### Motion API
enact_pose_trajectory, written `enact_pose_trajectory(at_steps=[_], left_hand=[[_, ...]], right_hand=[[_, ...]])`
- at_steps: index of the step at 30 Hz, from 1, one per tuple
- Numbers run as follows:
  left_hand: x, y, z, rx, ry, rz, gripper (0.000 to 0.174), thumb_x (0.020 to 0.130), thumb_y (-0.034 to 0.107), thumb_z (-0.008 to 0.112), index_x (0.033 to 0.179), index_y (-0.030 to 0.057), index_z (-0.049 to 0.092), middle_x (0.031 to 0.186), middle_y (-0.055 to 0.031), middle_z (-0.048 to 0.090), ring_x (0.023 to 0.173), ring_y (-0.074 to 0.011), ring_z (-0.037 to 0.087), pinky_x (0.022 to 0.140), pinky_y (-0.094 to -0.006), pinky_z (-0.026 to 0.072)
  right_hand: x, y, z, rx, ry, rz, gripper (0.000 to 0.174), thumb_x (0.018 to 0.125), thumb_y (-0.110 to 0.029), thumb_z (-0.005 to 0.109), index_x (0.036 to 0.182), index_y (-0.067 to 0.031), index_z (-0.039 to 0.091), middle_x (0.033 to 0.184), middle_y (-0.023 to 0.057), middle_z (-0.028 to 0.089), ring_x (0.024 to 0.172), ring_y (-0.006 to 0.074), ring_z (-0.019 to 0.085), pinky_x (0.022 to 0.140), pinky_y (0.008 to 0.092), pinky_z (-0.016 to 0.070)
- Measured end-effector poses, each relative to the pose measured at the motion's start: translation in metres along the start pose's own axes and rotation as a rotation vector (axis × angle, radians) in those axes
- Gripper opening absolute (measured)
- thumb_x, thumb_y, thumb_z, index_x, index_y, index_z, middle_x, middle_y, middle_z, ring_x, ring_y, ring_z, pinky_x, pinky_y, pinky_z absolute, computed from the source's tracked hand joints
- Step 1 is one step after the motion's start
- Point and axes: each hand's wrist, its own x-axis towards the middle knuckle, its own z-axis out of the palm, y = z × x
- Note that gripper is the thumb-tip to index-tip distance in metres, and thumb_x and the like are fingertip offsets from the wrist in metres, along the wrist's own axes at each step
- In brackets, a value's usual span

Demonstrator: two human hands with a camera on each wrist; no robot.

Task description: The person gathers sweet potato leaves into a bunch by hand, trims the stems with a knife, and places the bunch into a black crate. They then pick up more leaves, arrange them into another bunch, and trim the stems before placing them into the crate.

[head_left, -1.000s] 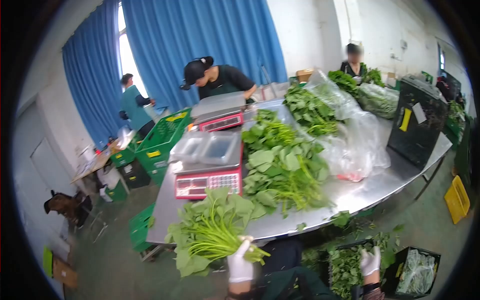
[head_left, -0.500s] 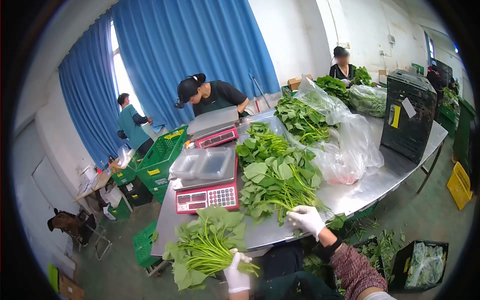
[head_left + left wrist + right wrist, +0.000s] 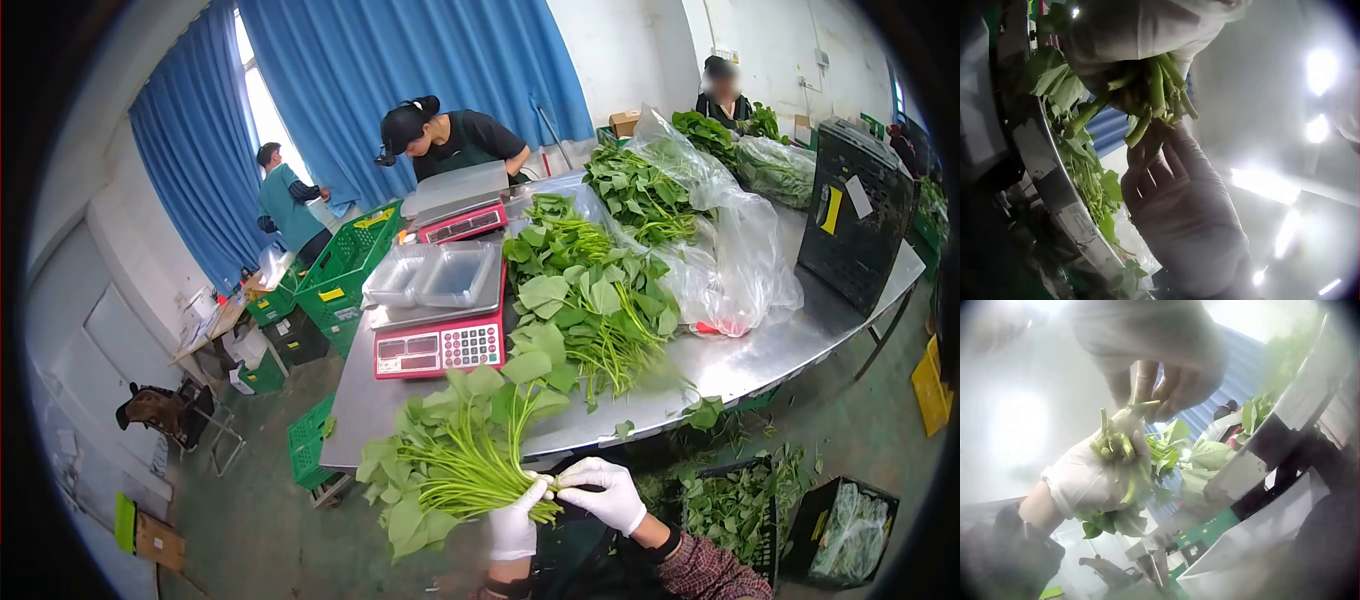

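**Green leafy bunch [image 3: 450, 465] held at both hands**

The leafy bunch hangs just off the near edge of the steel table [image 3: 740, 365], with its leaves toward the scale [image 3: 437, 345]. The gloved left hand [image 3: 515, 520] is wrapped round the stems. The gloved right hand [image 3: 605, 493], touching it, pinches the cut ends.

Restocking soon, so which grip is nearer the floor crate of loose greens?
Right. The right grip touches the stem ends of the bunch, just left of the floor crate; the left grip holds the bunch farther left.
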Motion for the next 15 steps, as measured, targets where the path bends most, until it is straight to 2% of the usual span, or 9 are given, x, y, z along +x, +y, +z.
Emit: enact_pose_trajectory(at_steps=[3, 5, 7, 8, 9, 10, 11, 13, 15], left_hand=[[-0.003, 0.002, 0.008, -0.009, -0.025, -0.001, 0.014, 0.080, -0.004, 0.062, 0.093, 0.0007, 0.056, 0.084, -0.0122, 0.064, 0.066, -0.0160, 0.059, 0.064, -0.0266, 0.0490], [-0.001, 0.003, 0.011, -0.030, -0.009, 0.005, 0.014, 0.080, -0.004, 0.063, 0.092, 0.0003, 0.057, 0.083, -0.0115, 0.064, 0.067, -0.0161, 0.059, 0.065, -0.0262, 0.0490], [0.005, 0.006, 0.004, -0.159, 0.228, -0.036, 0.013, 0.081, -0.002, 0.063, 0.092, 0.0018, 0.058, 0.083, -0.0090, 0.063, 0.068, -0.0150, 0.058, 0.065, -0.0263, 0.0482], [0.011, 0.009, -0.005, -0.135, 0.210, 0.008, 0.013, 0.081, 0.000, 0.062, 0.093, 0.0028, 0.058, 0.085, -0.0072, 0.062, 0.071, -0.0143, 0.058, 0.065, -0.0258, 0.0473], [0.015, 0.015, -0.010, -0.222, 0.210, -0.034, 0.016, 0.083, 0.001, 0.060, 0.097, 0.0040, 0.054, 0.081, -0.0075, 0.058, 0.071, -0.0153, 0.055, 0.069, -0.0300, 0.0477], [0.015, 0.020, -0.009, -0.231, 0.194, -0.011, 0.016, 0.083, 0.003, 0.061, 0.096, 0.0041, 0.053, 0.081, -0.0077, 0.057, 0.071, -0.0165, 0.055, 0.071, -0.0317, 0.0475], [0.013, 0.023, -0.008, -0.238, 0.180, 0.010, 0.016, 0.082, 0.004, 0.061, 0.096, 0.0042, 0.052, 0.080, -0.0078, 0.057, 0.071, -0.0176, 0.054, 0.073, -0.0334, 0.0473], [0.017, 0.013, -0.011, -0.219, 0.113, 0.037, 0.017, 0.082, 0.003, 0.061, 0.096, 0.0041, 0.051, 0.079, -0.0077, 0.056, 0.072, -0.0188, 0.054, 0.074, -0.0345, 0.0470], [0.016, 0.009, -0.014, -0.195, 0.042, 0.069, 0.018, 0.082, 0.003, 0.061, 0.095, 0.0041, 0.050, 0.077, -0.0077, 0.056, 0.072, -0.0199, 0.054, 0.075, -0.0356, 0.0467]], right_hand=[[-0.002, -0.005, 0.000, 0.119, 0.015, 0.079, 0.011, 0.073, -0.004, 0.070, 0.083, -0.0017, 0.066, 0.083, 0.0071, 0.065, 0.077, 0.0178, 0.060, 0.070, 0.0282, 0.0473], [-0.003, -0.013, -0.001, 0.213, 0.125, 0.180, 0.006, 0.075, -0.001, 0.066, 0.079, 0.0002, 0.062, 0.083, 0.0088, 0.062, 0.078, 0.0179, 0.059, 0.072, 0.0274, 0.0461], [-0.002, -0.029, -0.015, 0.231, 0.324, 0.209, 0.007, 0.077, 0.002, 0.063, 0.075, 0.0005, 0.056, 0.080, 0.0071, 0.059, 0.078, 0.0176, 0.056, 0.074, 0.0270, 0.0447], [0.002, -0.044, -0.031, 0.137, 0.442, 0.206, 0.006, 0.079, 0.001, 0.061, 0.076, -0.0006, 0.056, 0.078, 0.0066, 0.057, 0.077, 0.0156, 0.055, 0.071, 0.0262, 0.0442], [0.008, -0.056, -0.048, 0.131, 0.612, 0.191, 0.012, 0.084, -0.006, 0.056, 0.073, -0.0019, 0.054, 0.077, 0.0066, 0.055, 0.074, 0.0138, 0.053, 0.069, 0.0260, 0.0427], [0.018, -0.056, -0.061, 0.402, 0.841, 0.022, 0.023, 0.089, -0.012, 0.051, 0.068, -0.0027, 0.053, 0.076, 0.0062, 0.055, 0.069, 0.0138, 0.050, 0.068, 0.0262, 0.0412], [0.027, -0.063, -0.076, 0.594, 0.984, -0.028, 0.047, 0.099, -0.030, 0.037, 0.059, -0.0054, 0.046, 0.068, 0.0055, 0.050, 0.063, 0.0143, 0.043, 0.067, 0.0272, 0.0369], [0.027, -0.026, -0.093, 0.451, 0.833, -0.041, 0.026, 0.089, -0.014, 0.051, 0.067, -0.0008, 0.055, 0.072, 0.0082, 0.058, 0.066, 0.0179, 0.052, 0.068, 0.0289, 0.0429], [0.056, -0.009, -0.085, -0.168, 0.507, -0.098, 0.022, 0.085, -0.016, 0.056, 0.072, 0.0009, 0.061, 0.069, 0.0096, 0.058, 0.066, 0.0193, 0.055, 0.066, 0.0302, 0.0442]])
